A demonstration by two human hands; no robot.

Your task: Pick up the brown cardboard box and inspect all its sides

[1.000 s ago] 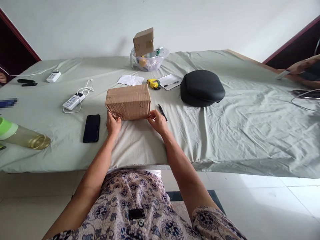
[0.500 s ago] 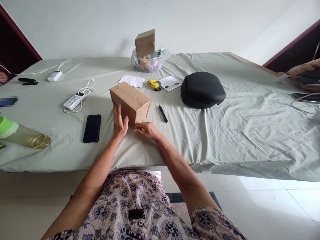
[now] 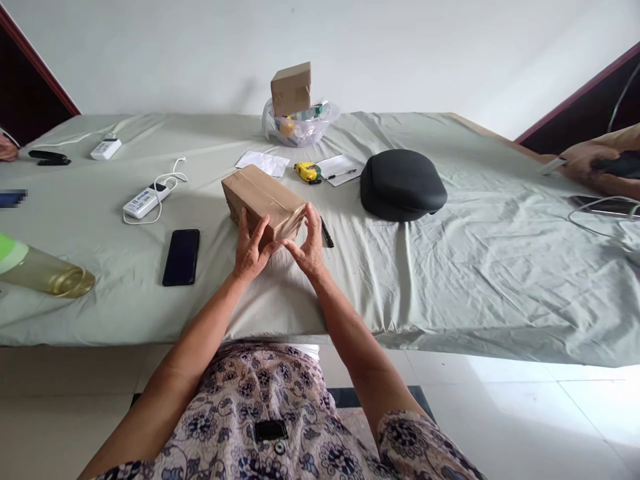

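A brown cardboard box (image 3: pixel 265 195) lies lengthwise at a slant on the cloth-covered table in front of me. My left hand (image 3: pixel 251 252) holds its near long side, with the fingers spread up the cardboard and the thumb by the near corner. Around the right end curves my right hand (image 3: pixel 309 245), its fingertips at the top edge and its thumb low by the same corner. The two thumbs come close together there. A black marker pen (image 3: pixel 327 233) lies just right of my right hand, partly hidden by it.
Left of the box lie a black phone (image 3: pixel 181 257), a white power strip (image 3: pixel 147 200) and a green-topped bottle (image 3: pixel 55 272). Behind are a yellow tape measure (image 3: pixel 307 172) and a basket (image 3: pixel 300 135) bearing another box. A black case (image 3: pixel 403 185) sits right; another person's hands (image 3: pixel 595 160) are far right.
My right hand has risen from the box's near bottom corner to its right end, fingers now opened around it. My left hand has slid right toward the corner. The box has barely moved.
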